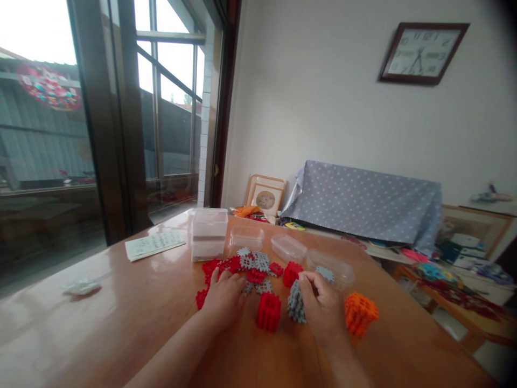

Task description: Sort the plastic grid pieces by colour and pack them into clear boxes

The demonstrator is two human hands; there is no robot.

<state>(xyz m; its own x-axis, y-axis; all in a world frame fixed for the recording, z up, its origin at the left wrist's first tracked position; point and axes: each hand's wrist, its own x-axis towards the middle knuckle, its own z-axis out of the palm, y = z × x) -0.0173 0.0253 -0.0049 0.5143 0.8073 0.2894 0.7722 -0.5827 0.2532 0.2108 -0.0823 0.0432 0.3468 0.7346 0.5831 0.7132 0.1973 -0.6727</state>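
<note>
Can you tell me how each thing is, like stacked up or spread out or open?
Orange stack: upright
Front red stack: upright
Gray stack: partly hidden by the right hand
Loose red and gray pieces: spread out, left hand among them
Clear trays: look open
Paper: lying down
Clock: hung up
Dotted cloth: draped

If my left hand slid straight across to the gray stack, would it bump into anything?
Yes, probably the red stack. It stands on the table between your left hand and the gray stack. Your right hand is on the gray stack's far side.
</note>
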